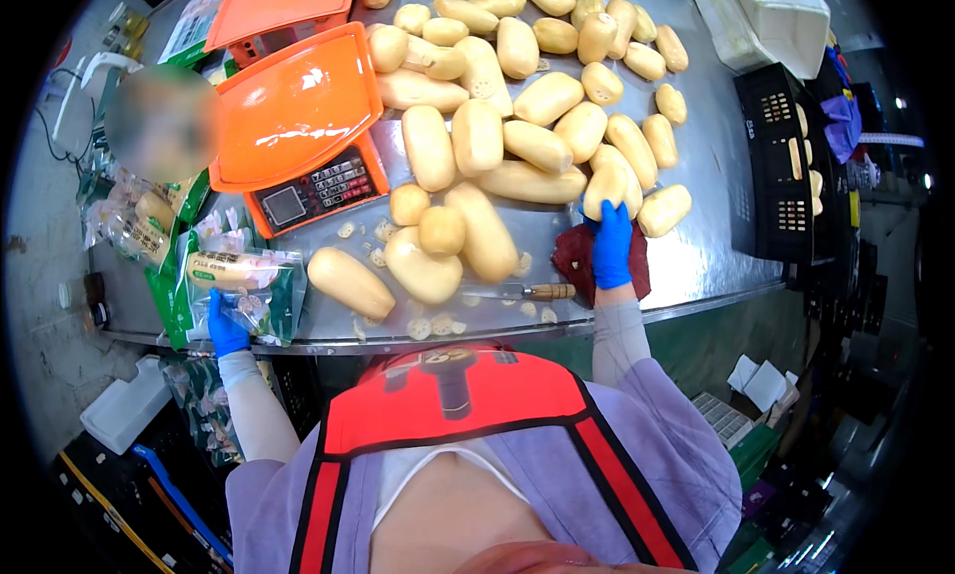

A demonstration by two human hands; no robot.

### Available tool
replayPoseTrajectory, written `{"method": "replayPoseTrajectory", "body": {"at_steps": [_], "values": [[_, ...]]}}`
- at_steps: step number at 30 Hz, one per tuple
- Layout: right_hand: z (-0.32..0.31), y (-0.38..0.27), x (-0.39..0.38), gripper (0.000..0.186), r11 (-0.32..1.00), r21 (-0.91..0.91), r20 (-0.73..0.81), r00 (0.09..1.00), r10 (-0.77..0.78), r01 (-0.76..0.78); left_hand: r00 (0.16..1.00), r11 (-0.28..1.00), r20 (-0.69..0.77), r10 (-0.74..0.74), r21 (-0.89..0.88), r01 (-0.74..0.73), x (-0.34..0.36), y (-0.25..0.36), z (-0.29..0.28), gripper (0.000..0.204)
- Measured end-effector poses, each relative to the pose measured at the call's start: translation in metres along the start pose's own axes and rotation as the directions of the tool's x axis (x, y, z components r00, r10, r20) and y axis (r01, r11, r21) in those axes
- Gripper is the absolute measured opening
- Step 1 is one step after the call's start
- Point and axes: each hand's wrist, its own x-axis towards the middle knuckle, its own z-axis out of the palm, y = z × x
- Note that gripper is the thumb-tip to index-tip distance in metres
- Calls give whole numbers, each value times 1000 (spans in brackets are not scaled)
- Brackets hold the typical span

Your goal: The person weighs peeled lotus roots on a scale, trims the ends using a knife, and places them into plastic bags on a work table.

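Observation:
In a blue glove, my left hand (229, 325) grips the near edge of a clear, green-printed plastic bag (269, 286) at the table's left front. A pale lotus root piece (221, 269) shows inside that bag. My right hand (612, 248), also gloved in blue, closes on the near end of a peeled lotus root (605, 193); the underside of its grip is hidden. A dark red cloth (637, 274) lies under this hand. Just to its left rests a knife (542, 291) with a wooden handle. Many more peeled lotus roots (477, 136) cover the steel table.
An orange weighing scale (298, 116) stands at the left, with a second orange scale (284, 12) behind it. More filled bags (139, 216) lie on the far left. Lotus slices (423, 327) litter the front edge. A black crate (781, 166) and white foam boxes (776, 22) flank the right side.

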Motion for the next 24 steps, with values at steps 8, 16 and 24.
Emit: {"method": "replayPoseTrajectory", "body": {"at_steps": [8, 16, 24], "values": [[119, -68, -62, 53, 964, 57, 568, 802, 184, -261, 973, 983, -136, 186, 18, -185, 5, -6, -14, 24], [237, -33, -162, 61, 873, -318, 937, 263, 230, 369, 962, 962, -189, 196, -152, -226, 0, -7, 22, 10], [317, -32, -189, 41, 563, -284, 954, 171, 245, 776, 964, 943, -146, 224, -219, -252, -7, -7, 12, 23]]}}
